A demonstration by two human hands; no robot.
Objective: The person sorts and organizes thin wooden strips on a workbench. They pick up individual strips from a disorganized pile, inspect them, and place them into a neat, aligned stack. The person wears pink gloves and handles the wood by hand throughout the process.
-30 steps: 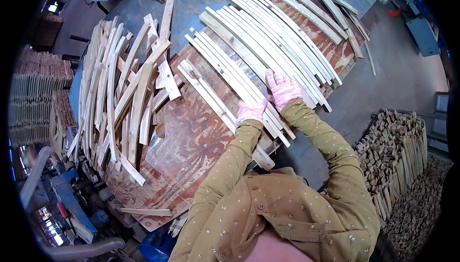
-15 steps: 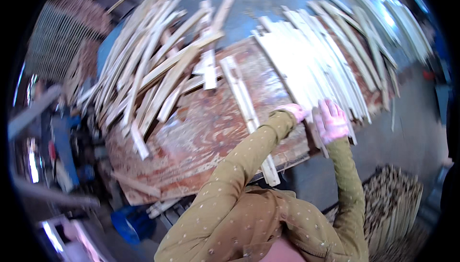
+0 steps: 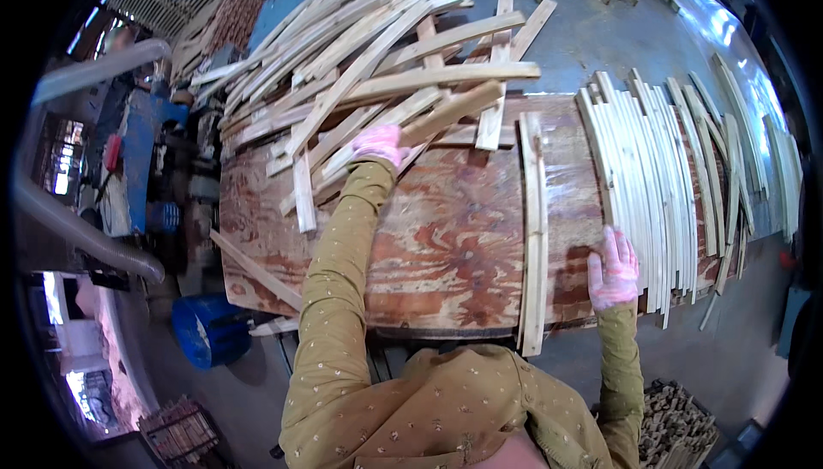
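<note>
Our left hand (image 3: pixel 378 143) closes on a slat in the messy pile (image 3: pixel 360 66); our right hand (image 3: pixel 613 270) lies flat, fingers spread, steadying the sorted row (image 3: pixel 660 186) on the plywood board (image 3: pixel 454 237).

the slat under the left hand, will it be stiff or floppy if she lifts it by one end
Probably a bit springy: the slat is long and thin. Likely light, being a narrow strip of pale wood. It lies in a loose pile under the left hand, so lifting may shift neighbours.
</note>
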